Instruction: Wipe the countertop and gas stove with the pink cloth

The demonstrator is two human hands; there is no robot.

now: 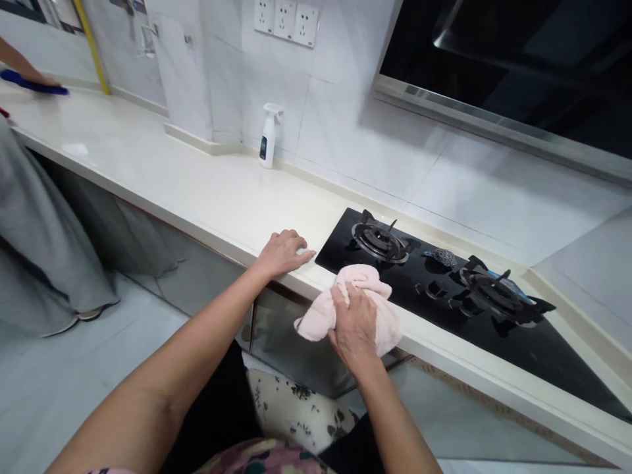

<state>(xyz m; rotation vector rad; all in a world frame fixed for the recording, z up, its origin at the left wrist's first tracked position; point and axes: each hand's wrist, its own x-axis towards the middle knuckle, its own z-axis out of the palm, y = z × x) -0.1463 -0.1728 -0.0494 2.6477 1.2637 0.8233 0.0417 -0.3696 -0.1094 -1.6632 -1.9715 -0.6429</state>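
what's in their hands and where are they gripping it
The right hand grips a pale pink towel, bunched at its middle; the left hand holds nothing, resting on the countertop edge.

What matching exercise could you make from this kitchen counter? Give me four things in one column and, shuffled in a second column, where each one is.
Things:
1. left hand
2. right hand
3. white spray bottle
4. black glass gas hob

Places:
A. standing by the tiled wall
B. set into the counter
C. clutching a pink towel
D. resting on the counter's front edge

Pairs: 1-D, 2-C, 3-A, 4-B
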